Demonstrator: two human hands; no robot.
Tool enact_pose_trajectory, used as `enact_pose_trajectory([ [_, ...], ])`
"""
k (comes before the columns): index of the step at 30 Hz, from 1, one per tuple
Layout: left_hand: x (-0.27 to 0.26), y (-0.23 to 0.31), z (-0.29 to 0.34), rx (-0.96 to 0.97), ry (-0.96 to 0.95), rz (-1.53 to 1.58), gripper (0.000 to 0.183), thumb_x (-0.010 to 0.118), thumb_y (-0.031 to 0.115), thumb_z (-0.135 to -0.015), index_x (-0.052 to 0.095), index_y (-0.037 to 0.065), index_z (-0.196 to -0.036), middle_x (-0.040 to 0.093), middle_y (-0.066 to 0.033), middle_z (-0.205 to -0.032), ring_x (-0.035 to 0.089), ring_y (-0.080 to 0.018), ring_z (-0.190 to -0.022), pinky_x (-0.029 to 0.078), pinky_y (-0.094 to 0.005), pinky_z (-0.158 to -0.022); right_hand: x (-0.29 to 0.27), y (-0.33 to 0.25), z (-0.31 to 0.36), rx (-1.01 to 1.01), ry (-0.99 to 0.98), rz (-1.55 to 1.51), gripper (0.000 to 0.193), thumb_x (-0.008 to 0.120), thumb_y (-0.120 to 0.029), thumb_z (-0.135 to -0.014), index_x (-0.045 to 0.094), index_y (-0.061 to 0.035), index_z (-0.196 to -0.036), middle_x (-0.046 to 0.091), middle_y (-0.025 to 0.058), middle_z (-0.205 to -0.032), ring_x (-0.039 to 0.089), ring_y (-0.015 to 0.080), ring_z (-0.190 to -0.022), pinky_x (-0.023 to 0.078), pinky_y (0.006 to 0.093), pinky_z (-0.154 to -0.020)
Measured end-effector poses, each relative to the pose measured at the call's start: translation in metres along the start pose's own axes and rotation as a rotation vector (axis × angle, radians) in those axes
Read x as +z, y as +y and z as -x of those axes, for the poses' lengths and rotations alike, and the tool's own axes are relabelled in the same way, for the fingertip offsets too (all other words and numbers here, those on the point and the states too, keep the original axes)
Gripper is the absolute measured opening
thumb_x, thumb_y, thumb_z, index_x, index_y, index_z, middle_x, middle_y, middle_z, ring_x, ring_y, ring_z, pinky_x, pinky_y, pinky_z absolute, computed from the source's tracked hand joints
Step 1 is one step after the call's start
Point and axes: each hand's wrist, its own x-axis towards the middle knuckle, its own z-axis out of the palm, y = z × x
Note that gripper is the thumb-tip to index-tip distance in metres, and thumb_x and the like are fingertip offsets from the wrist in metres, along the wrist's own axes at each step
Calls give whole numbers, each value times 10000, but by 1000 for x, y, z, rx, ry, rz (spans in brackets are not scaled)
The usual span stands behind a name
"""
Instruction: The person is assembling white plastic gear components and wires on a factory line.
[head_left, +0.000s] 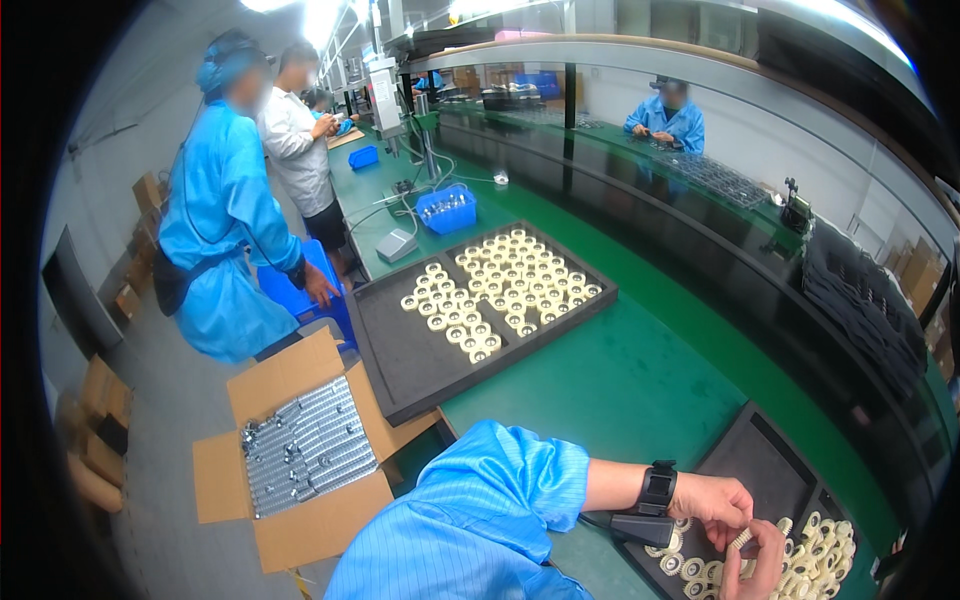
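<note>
Left hand, black wrist strap on, and right hand meet at the lower right; fingers of both pinch one small cream ring part above the near black tray, where more cream rings are heaped. Left blue sleeve hides the bench edge. Left of it: open cardboard box of metal pieces. Further up the green bench: two black trays with cream rings in rows, then a blue bin. Far left, two people stand.

Both hands meet — left hand, right hand — fingers pinched.
</note>
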Motion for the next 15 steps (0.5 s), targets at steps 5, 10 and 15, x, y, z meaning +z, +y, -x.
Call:
enact_pose_trajectory([
  [5, -1, -1, -1, -1, 1, -20, 199, 546, 207, -948, 586, 14, -975, 646, -22, -790, 639, -94, -697, 510, -208, -618, 0, 2, 1, 7, -9, 1, 243, 628, -32, -878, 579, 21, -1110, 616, 162, -1031, 595, 257, -797, 492, 332, -712],
  [10, 0, 0, 1, -2, 3, -9, 198, 553, 209, -945, 589, 16, -969, 648, -17, -794, 632, -84, -699, 507, -206, -618, -1, 0, 0, 14, -21, -9, 238, 626, -34, -881, 580, 18, -1108, 616, 161, -1031, 595, 258, -800, 491, 334, -717],
  [15, 0, 2, 1, 3, -2, -13, 192, 560, 204, -939, 588, 17, -967, 647, -13, -792, 631, -80, -696, 503, -203, -614, 0, 1, 0, 19, -6, -24, 232, 627, -38, -883, 581, 12, -1105, 615, 161, -1028, 595, 258, -797, 492, 332, -715],
])
